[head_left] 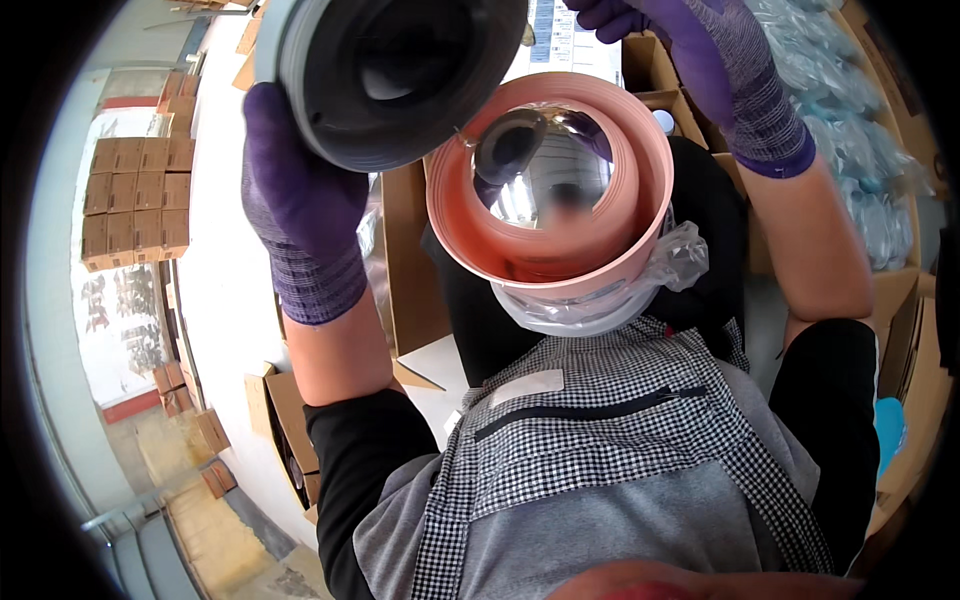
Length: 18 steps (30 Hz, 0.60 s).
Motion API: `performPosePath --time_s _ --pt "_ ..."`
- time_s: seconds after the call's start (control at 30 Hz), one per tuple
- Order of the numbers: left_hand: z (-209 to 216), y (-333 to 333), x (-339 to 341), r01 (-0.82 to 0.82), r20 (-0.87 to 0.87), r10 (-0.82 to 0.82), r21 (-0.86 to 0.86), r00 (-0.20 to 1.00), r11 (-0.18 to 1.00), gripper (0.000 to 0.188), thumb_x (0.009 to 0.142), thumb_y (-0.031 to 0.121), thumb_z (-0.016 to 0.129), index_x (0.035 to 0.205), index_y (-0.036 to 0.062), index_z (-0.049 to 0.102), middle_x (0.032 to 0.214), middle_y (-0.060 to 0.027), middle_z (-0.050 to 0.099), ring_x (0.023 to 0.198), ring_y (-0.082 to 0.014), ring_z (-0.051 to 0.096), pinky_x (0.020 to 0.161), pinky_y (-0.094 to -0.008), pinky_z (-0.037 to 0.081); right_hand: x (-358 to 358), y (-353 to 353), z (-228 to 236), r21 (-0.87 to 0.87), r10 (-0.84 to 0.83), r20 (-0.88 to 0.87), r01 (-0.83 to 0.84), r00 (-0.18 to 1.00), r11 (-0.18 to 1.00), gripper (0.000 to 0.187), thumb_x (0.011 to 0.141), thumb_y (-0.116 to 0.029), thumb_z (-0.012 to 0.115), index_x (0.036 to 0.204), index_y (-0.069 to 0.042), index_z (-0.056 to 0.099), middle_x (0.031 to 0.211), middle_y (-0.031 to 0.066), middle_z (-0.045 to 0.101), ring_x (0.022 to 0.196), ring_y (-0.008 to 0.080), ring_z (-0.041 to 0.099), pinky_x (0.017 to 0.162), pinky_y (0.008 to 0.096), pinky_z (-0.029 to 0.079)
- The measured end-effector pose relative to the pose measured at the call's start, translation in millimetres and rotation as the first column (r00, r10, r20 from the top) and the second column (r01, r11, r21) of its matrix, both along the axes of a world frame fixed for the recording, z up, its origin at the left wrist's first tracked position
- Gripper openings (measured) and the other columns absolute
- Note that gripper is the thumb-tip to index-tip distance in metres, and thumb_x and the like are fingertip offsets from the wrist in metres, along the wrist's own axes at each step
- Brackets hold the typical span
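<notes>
My left hand (300,190), in a purple-palmed knit glove, is closed on the rim of a round dark grey lid (350,130) with a black recessed centre. The lid is tilted above the left edge of a pink round vessel (655,190). That vessel has a ridged inner ring and a mirror-bright metal middle (575,190). Clear plastic film (680,255) is bunched round its lower side, near my lap. My right hand (690,50), gloved alike, is raised beyond the vessel's far right side. Its fingers curl at the top edge, and what they hold, if anything, is hidden.
An open cardboard box with dividers (650,65) stands behind the vessel, beside a printed white sheet (555,45). Bagged pale blue items (850,130) fill a carton at right. Stacked brown boxes (135,200) stand far left. Another open carton (285,420) lies by my left elbow.
</notes>
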State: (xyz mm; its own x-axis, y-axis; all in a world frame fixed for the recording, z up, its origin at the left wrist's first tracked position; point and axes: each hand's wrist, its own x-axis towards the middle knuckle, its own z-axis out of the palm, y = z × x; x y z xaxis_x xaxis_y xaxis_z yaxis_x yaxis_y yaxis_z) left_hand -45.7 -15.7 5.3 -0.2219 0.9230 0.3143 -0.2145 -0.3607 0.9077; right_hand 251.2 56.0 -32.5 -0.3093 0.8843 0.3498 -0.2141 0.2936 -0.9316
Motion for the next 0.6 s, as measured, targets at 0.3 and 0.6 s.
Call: performPosePath --time_s 0.3,0.6 --pt "12 -16 4 0.402 -0.325 -0.361 0.068 0.874 0.913 0.052 0.095 0.031 0.069 0.129 -0.0063 0.060 0.112 -0.0168 0.070 0.101 -0.0236 0.069 0.089 -0.0346 0.055 8 -5 -13 0.002 -0.023 -0.076 0.023 0.997 1.000 0.036 0.102 -0.027 0.059 0.119 0.003 0.066 0.107 0.0107 0.069 0.096 0.0167 0.065 0.086 0.0309 0.054" --pt "35 -5 37 0.788 -0.999 0.039 0.031 0.008 0.615 0.074 0.079 0.048 0.076 0.128 -0.0061 0.064 0.128 -0.0286 0.064 0.128 -0.0478 0.056 0.108 -0.0543 0.044 -7 -20 -6 0.427 0.269 0.051 -0.265 0.962 0.864 0.059 0.104 -0.046 0.052 0.134 0.004 0.057 0.131 0.0164 0.062 0.122 0.0239 0.059 0.107 0.0360 0.045"
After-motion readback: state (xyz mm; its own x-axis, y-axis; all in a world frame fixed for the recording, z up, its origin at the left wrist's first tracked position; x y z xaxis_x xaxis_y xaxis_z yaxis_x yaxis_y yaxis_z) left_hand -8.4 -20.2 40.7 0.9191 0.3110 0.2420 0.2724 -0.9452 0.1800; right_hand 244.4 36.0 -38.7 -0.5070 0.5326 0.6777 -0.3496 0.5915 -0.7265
